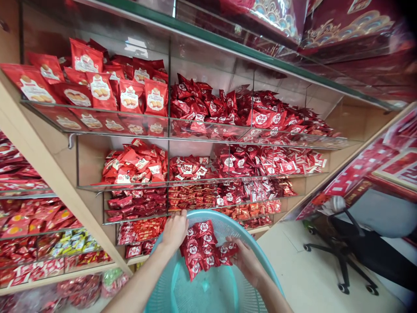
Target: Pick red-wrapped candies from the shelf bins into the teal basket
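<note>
A teal plastic basket (260,261) with perforated sides is directly in front of me. My left hand (176,228) lies over its far left rim, fingers closed around the edge. Several red snack packets (208,238) with round white labels are bunched inside the basket, against its far side. The right hand (247,260) reaches in from the right, its fingers closed on a red snack packet (227,249) at the right end of the bunch. Part of that packet is hidden by the fingers. Bare basket floor (205,291) shows nearer to me.
Ahead, glass-fronted shelves (208,137) hold heaps of red packets (260,113), with larger biscuit packets (130,95) at upper left. A wooden divider (65,182) slants down on the left. A wheeled office chair (355,234) stands on the tiled floor at right.
</note>
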The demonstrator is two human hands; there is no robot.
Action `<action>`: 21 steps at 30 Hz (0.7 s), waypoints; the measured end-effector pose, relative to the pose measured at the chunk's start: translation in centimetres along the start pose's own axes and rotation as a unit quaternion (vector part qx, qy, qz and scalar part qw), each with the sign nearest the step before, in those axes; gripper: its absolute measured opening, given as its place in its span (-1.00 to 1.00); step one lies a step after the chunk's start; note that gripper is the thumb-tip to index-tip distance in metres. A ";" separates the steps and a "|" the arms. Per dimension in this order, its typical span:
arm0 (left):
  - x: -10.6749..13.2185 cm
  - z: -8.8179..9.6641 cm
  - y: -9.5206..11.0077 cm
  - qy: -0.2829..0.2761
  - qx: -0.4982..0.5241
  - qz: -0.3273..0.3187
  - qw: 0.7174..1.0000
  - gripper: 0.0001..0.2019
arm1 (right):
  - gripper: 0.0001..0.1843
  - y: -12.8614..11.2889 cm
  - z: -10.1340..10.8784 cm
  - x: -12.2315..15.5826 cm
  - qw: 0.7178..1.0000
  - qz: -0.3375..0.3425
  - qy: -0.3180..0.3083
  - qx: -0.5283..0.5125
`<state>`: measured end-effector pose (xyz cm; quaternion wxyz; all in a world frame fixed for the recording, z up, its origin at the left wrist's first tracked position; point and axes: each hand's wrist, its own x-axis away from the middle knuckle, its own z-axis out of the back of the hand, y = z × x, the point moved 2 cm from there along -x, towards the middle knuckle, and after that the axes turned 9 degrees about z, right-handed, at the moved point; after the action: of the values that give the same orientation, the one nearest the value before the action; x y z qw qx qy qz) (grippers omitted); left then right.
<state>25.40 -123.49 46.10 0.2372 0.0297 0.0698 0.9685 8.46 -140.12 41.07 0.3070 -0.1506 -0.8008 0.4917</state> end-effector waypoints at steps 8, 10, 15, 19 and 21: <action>0.1 0.2 0.2 -0.005 -0.002 -0.006 1.000 -0.61 | -0.56 0.0 0.9 -0.3 0.998 0.053 0.018 0.032; 0.0 0.2 0.1 -0.004 -0.006 -0.007 1.000 -0.61 | -0.50 0.2 1.3 -0.7 0.996 0.071 0.034 0.046; -0.1 0.2 0.2 0.000 -0.007 -0.015 1.000 -0.63 | -0.47 1.4 2.9 -2.5 0.966 0.145 0.090 0.197; -0.3 0.3 0.5 -0.001 -0.014 -0.019 1.000 -0.63 | -0.57 2.5 3.8 -3.9 0.899 0.237 0.110 0.351; -0.3 0.4 0.8 0.000 -0.014 -0.021 1.000 -0.62 | -0.59 3.2 3.7 -4.3 0.872 0.268 0.109 0.395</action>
<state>25.38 -124.28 46.58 0.2579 0.0252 0.0568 0.9642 9.19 -143.57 35.58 0.2833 -0.2782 -0.4304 0.8106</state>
